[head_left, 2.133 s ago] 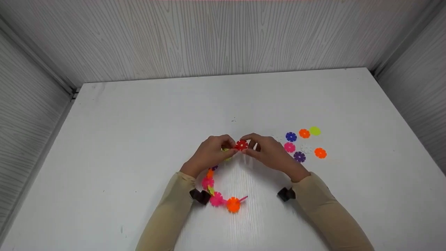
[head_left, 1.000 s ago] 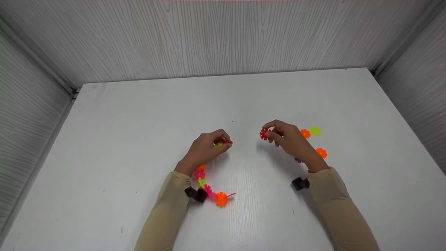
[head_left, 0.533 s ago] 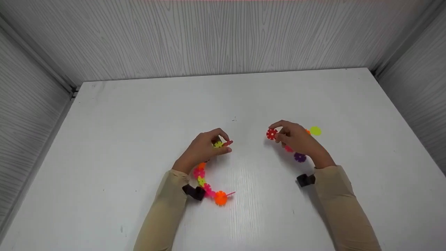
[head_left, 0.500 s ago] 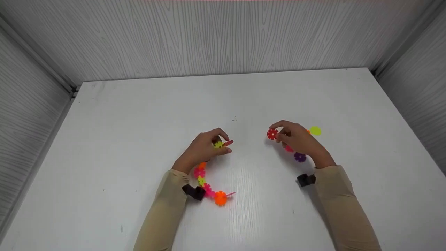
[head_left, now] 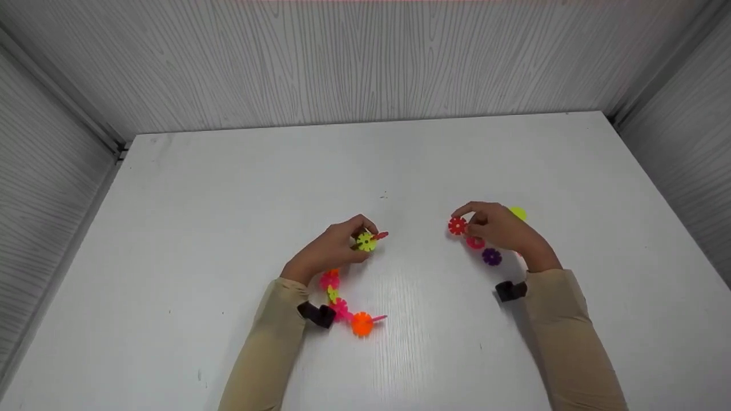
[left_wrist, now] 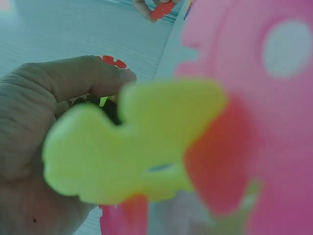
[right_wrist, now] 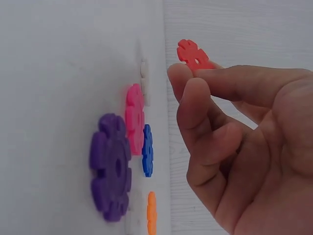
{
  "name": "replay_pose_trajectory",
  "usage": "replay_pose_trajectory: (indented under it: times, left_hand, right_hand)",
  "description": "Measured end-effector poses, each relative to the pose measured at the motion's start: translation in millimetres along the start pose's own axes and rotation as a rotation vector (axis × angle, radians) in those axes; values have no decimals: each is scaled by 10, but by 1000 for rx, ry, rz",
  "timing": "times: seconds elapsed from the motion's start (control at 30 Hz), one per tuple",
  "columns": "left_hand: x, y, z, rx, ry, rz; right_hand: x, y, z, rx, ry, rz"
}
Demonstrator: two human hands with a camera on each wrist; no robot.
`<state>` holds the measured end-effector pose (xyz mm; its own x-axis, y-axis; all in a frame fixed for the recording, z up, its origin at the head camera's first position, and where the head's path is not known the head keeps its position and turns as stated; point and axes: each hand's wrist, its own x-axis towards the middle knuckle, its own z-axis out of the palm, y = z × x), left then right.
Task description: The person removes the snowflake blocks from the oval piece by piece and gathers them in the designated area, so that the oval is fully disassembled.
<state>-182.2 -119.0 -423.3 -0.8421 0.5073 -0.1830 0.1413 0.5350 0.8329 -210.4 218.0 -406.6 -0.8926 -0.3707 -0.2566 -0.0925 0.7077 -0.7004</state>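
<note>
Right hand (head_left: 501,229) has shifted rightward since earlier, red disc (head_left: 457,226) pinched near purple disc (head_left: 492,257); left hand (head_left: 334,245) grips yellow disc (head_left: 366,241) near end of chain (head_left: 339,310).

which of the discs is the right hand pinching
The red disc pinched by the right hand, with no other disc seen attached. The second red disc is edge-on, beside the yellow-green disc at the left hand.
</note>
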Motion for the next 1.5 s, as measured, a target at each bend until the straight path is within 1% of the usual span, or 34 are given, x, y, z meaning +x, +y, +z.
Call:
replay_pose_trajectory:
  times: [0.2, 0.37, 0.43, 0.6, 0.8, 0.97, 1.1, 1.23, 1.37, 1.5]
  left_hand:
    - [2, 10, 0, 0, 19, 13]
    - [13, 6, 5, -3, 26, 1]
    - [20, -4, 10, 1, 26, -14]
    - [19, -12, 9, 9, 34, -26]
    - [15, -19, 11, 10, 36, -23]
    - [21, -20, 23, 15, 35, -12]
    - [25, -13, 34, 20, 35, -4]
    - [32, 4, 55, 21, 23, 10]
    - [49, 18, 84, 26, 4, 25]
    - [62, 27, 104, 37, 9, 14]
  right_hand:
    - [-33, 48, -28, -6, -106, 4]
    - [-61, 55, -33, 7, -167, -3]
    - [-63, 54, -33, 11, -179, 5]
    - [-77, 36, -42, 14, -205, 25]
    - [-79, 8, -32, 4, -223, 34]
    - [-66, 1, -16, -34, -207, 14]
    - [-52, -21, 2, -65, -158, -11]
    - [-23, -97, 65, -65, -106, -37]
    - [-1, -207, 172, -63, -82, -63]
    - [-7, -324, 282, -53, -58, -87]
